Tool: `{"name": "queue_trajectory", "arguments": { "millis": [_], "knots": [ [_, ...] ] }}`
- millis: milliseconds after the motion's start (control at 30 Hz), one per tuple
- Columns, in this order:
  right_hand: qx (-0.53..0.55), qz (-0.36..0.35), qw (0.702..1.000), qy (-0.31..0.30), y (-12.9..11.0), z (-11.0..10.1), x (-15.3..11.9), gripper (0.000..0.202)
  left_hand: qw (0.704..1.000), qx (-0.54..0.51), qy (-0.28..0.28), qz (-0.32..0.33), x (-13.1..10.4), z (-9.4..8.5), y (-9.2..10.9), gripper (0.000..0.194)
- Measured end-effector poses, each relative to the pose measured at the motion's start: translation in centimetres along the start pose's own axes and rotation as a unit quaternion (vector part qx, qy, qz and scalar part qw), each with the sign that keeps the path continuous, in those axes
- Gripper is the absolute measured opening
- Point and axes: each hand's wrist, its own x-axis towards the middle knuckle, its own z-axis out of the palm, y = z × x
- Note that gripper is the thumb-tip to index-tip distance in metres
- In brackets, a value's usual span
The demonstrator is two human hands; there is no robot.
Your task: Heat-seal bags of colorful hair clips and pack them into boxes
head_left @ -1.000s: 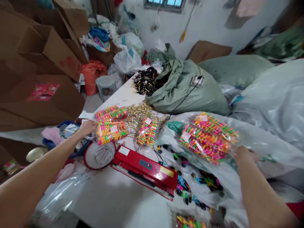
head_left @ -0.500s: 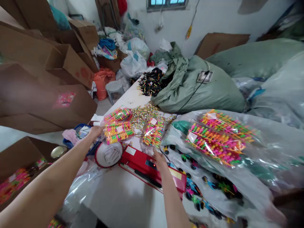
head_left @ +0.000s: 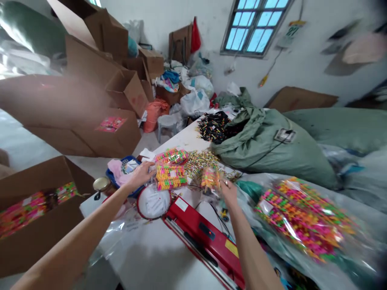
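My left hand (head_left: 141, 176) grips the left edge of a clear packet of bright pink, green and orange toys (head_left: 171, 177) lying on the white table (head_left: 157, 253). My right hand (head_left: 229, 191) holds a second, blurred packet of the same toys (head_left: 210, 179) just above the table. A third packet (head_left: 171, 155) lies behind them. A big bag of the same colourful toys (head_left: 304, 219) rests on a plastic sack to my right.
A red heat sealer (head_left: 205, 237) lies in front of my hands, a round white dish (head_left: 153, 202) beside it. Loose gold pieces (head_left: 202, 160) and black pieces (head_left: 216, 125) lie further back by a green sack (head_left: 272, 145). An open carton of packets (head_left: 33, 209) stands at left.
My right hand left the big bag on the right, crossed over the sealer and took hold of the right-hand packet. My left hand stayed on its packet. The view swung left and up.
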Motion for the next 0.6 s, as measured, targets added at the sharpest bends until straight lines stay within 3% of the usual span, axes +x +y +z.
{"name": "queue_trajectory", "arguments": {
  "millis": [67, 133, 200, 267, 333, 400, 467, 533, 600],
  "knots": [
    [-0.063, -0.067, 0.995, -0.036, -4.1, -1.7, 0.0, 0.021, 0.994, -0.013, -0.047, 0.095, -0.9, -2.6, 2.2, 0.043],
    [-0.158, -0.150, 0.969, -0.115, -8.7, -3.4, -2.0, 0.022, 0.982, -0.031, -0.052, 0.181, -1.4, -5.4, 5.3, 0.041],
    [-0.240, -0.206, 0.926, -0.207, -13.2, -4.7, -6.0, 0.023, 0.964, -0.075, -0.031, 0.253, -1.8, -8.1, 9.6, 0.041],
    [-0.273, -0.219, 0.899, -0.263, -16.8, -5.3, -11.0, 0.023, 0.933, -0.148, -0.019, 0.327, -2.5, -10.1, 14.5, 0.050],
    [-0.300, -0.225, 0.884, -0.279, -18.8, -5.1, -16.2, 0.016, 0.880, -0.226, -0.064, 0.412, -3.6, -10.8, 19.2, 0.070],
    [-0.353, -0.248, 0.863, -0.264, -18.8, -4.4, -20.6, 0.008, 0.811, -0.274, -0.181, 0.485, -5.3, -10.0, 22.3, 0.086],
    [-0.401, -0.260, 0.844, -0.244, -16.9, -3.5, -24.4, 0.007, 0.749, -0.273, -0.317, 0.514, -7.6, -8.1, 23.0, 0.089],
    [-0.415, -0.245, 0.843, -0.238, -13.3, -2.8, -27.7, 0.008, 0.714, -0.219, -0.424, 0.512, -10.3, -5.5, 21.1, 0.076],
    [-0.400, -0.207, 0.857, -0.252, -8.9, -2.5, -31.0, 0.012, 0.695, -0.134, -0.496, 0.504, -13.4, -3.1, 17.5, 0.049]
  ]
}}
